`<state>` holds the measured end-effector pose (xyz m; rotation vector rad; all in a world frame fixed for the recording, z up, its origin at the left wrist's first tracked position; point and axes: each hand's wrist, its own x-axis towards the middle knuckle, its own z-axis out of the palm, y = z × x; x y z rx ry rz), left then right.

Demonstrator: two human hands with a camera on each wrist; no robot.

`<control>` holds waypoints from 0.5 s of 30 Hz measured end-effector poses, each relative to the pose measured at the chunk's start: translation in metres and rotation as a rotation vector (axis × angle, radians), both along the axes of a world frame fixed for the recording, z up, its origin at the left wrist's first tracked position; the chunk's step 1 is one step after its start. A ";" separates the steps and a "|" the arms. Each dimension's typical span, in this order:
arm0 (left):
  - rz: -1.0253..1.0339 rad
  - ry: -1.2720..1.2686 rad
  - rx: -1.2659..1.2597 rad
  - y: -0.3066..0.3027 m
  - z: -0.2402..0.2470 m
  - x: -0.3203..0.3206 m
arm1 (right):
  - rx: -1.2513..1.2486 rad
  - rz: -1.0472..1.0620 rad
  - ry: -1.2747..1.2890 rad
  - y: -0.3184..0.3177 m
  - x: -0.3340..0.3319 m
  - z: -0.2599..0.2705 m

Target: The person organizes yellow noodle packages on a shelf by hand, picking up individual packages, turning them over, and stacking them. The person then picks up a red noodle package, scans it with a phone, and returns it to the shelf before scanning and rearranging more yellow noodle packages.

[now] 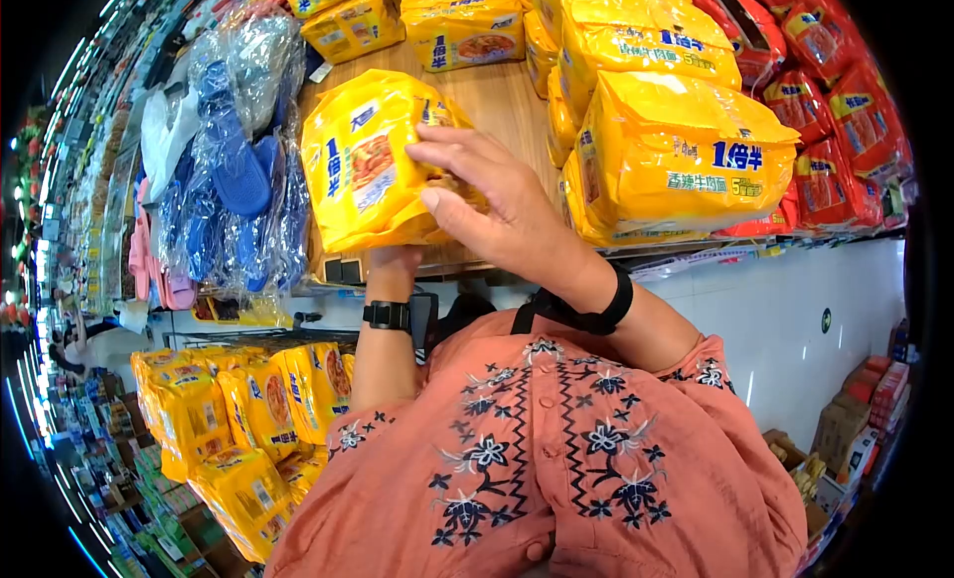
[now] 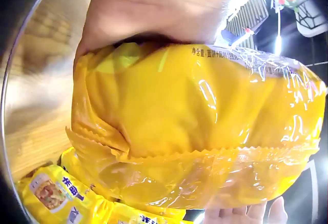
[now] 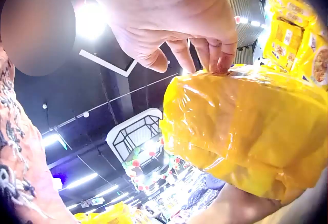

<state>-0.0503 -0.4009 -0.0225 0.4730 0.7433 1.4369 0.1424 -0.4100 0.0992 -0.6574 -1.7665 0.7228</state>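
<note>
A yellow five-pack of instant noodles is held up over the wooden table, its printed face turned toward the head camera. My left hand supports it from underneath, the palm heel against the wrapper. The left fingers are hidden behind the pack. Its crimped end seam shows in the left wrist view. From the right, my right hand touches the pack, fingers loosely bent over its side. In the right wrist view, the right fingertips rest on the wrapper's top and the thumb stands apart.
More yellow noodle packs are stacked on the wooden table, with red packs at the far right. Plastic-wrapped blue slippers hang at left. Below them, several yellow packs sit beside my body.
</note>
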 end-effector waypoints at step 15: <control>-0.144 -0.310 0.116 -0.022 -0.012 0.017 | -0.013 -0.079 -0.006 -0.013 0.031 -0.028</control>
